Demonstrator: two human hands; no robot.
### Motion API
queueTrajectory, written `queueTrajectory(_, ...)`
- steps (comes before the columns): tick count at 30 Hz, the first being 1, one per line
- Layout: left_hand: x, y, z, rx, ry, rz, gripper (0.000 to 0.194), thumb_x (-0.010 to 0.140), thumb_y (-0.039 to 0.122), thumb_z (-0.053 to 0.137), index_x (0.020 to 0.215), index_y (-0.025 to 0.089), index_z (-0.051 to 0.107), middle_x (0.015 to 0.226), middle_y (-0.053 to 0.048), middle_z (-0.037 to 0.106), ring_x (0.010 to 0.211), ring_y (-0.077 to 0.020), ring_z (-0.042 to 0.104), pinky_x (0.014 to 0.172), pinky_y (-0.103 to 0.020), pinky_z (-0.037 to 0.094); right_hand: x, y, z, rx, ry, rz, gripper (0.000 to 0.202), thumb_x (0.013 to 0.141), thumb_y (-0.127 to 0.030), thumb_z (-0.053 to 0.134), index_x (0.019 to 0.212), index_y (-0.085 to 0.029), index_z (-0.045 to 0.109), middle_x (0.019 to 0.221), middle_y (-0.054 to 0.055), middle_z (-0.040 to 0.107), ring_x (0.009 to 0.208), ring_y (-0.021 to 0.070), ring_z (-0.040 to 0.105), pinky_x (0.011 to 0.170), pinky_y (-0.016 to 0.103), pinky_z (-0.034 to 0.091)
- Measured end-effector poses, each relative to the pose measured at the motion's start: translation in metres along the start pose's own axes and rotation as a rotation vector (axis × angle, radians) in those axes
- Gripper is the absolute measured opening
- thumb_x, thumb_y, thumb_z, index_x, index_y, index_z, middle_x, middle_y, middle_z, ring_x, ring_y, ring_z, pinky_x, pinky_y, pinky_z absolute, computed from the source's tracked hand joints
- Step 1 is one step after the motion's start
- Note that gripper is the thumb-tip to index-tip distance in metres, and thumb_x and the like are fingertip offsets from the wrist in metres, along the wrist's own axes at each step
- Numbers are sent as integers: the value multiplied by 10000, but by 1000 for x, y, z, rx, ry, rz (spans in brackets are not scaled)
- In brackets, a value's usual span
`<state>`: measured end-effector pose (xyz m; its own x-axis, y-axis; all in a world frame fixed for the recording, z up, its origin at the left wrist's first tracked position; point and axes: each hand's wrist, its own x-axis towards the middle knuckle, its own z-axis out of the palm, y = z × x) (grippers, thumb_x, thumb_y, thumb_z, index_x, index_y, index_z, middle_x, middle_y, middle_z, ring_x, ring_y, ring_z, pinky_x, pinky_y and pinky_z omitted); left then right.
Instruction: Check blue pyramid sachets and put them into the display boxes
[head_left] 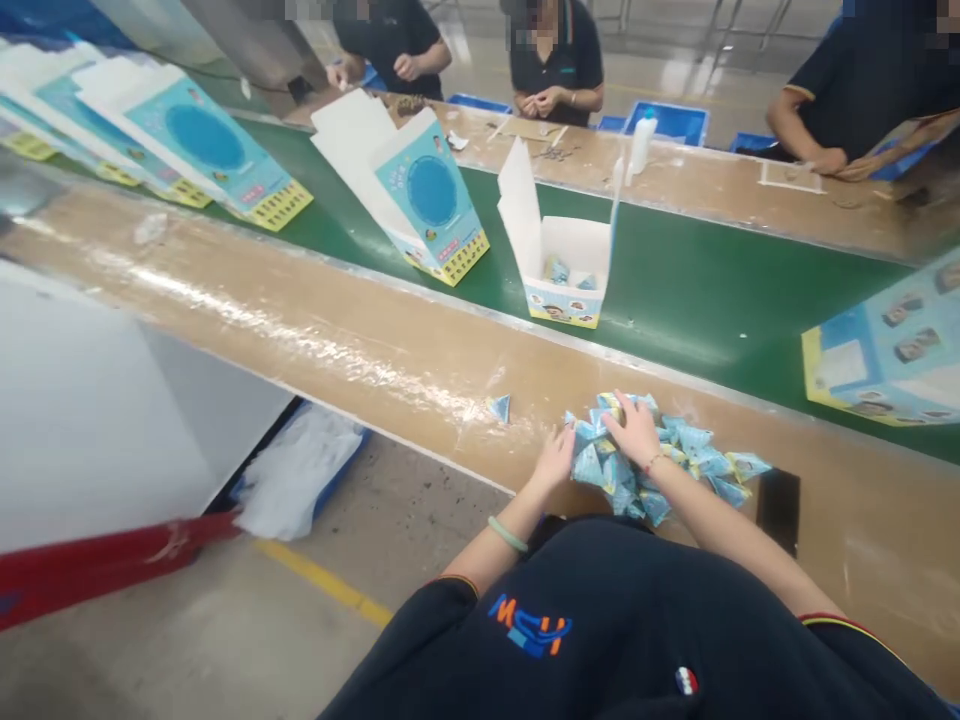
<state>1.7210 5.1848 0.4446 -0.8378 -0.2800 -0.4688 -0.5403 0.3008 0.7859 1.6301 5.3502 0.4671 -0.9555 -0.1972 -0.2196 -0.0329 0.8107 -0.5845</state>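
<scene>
A pile of small blue-and-yellow pyramid-shaped packets (619, 475) lies on the brown worktop right in front of me. Against the pile's left side rests my left hand (555, 457), its fingers stretched out along the packets. My right hand (636, 432) lies over the top of the pile with fingers spread; whether a packet is under its fingertips is hidden. One loose packet (500, 407) sits on the worktop left of my hands. Beyond the pile, an open carton (566, 308) on the green belt holds a few similar packets.
More open blue cartons (431, 195) stand along the green belt (675, 270), with another carton (885, 345) at the right. A dark flat object (778, 510) lies beside the pile. Across the belt, several people work near a white bottle (641, 145).
</scene>
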Motion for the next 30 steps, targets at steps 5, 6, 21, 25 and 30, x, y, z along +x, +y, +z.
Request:
queueTrajectory(5, 16, -38, -78, 96, 395, -73, 512, 910, 401, 493, 1359, 158, 538, 1606, -140, 279, 1507, -342, 137, 1235, -485, 91, 16, 15, -6, -88, -175, 19, 702, 791, -467, 679, 1418, -190, 525, 1342, 183, 526, 1269, 359, 500, 1078, 459, 362)
queueTrajectory(6, 20, -43, -87, 130, 514, -71, 559, 878, 363, 547, 1396, 159, 494, 1629, -141, 208, 1511, -351, 98, 1234, -494, 76, 16, 20, -9, -59, -207, 7, 700, 781, -458, 692, 1407, -186, 536, 1352, 182, 536, 1287, 358, 489, 1082, 458, 359)
queueTrajectory(21, 25, 2, 63, -261, 656, 138, 371, 859, 410, 609, 1120, 154, 554, 987, -87, 632, 933, -201, 631, 854, -346, 507, -38, 97, -89, 426, 114, -80, 405, 824, -395, 639, 1189, -220, 620, 1240, 99, 664, 1157, 273, 617, 1038, 442, 466)
queueTrajectory(25, 32, -14, 28, -452, 744, 235, 429, 832, 449, 661, 1149, 183, 550, 1098, -84, 620, 987, -169, 627, 892, -291, 492, -59, 122, -86, 687, 225, -131, 451, 813, -466, 691, 1189, -244, 579, 1213, 88, 652, 1096, 253, 647, 1013, 440, 488)
queueTrajectory(30, 0, -56, -17, -748, 631, 256, 629, 605, 443, 863, 1131, 225, 596, 1123, -69, 633, 929, -159, 643, 810, -270, 520, -94, 157, -80, 744, 226, -28, 508, 796, -467, 732, 1218, -258, 542, 1200, 79, 640, 1095, 244, 646, 1008, 452, 481)
